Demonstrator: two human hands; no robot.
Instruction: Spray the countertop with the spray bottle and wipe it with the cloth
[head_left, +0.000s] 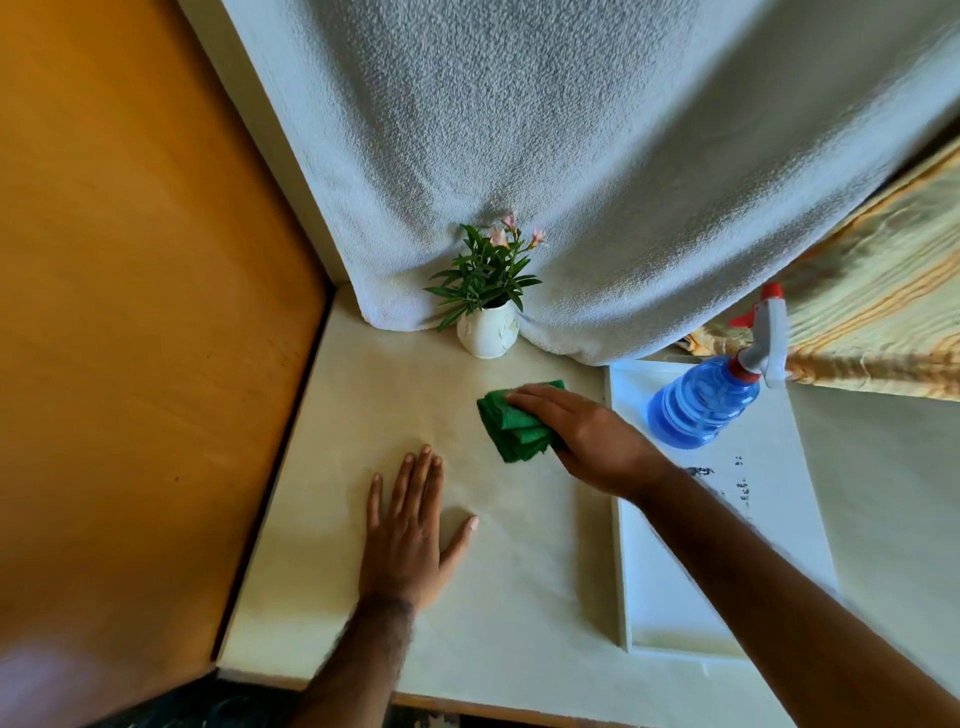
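Two hands: both rest on the cream table (332, 519); every place below is given relative to the small white plant pot (488, 330) at the back.
Cloth: the green cloth (514, 426) lies folded in layers just in front of the plant pot and slightly to its right, flat on the table, its long axis running from near the pot back toward the person.
Right hand: the right hand (582, 436) lies palm down on the right part of the cloth, fingers (524, 400) stretched flat over its far edge, pressing it down rather than pinching it.
Left hand: the left hand (410, 530) sits well in front of the pot and a little left, fingers spread flat on the bare table, holding nothing.
Spray bottle: the blue spray bottle (701, 405) with its white and red trigger stands on the white tray (670, 613), off to the right of the pot, apart from both hands.
Step, as I judge it: spraying looks finished and wiping is under way.
Key relation: the cloth's free part points left of the right hand, toward the unwiped area between pot and left hand, so a leftward sweep by the right hand seems the natural stroke.
Risk: a stroke carried too far back could knock the pot.
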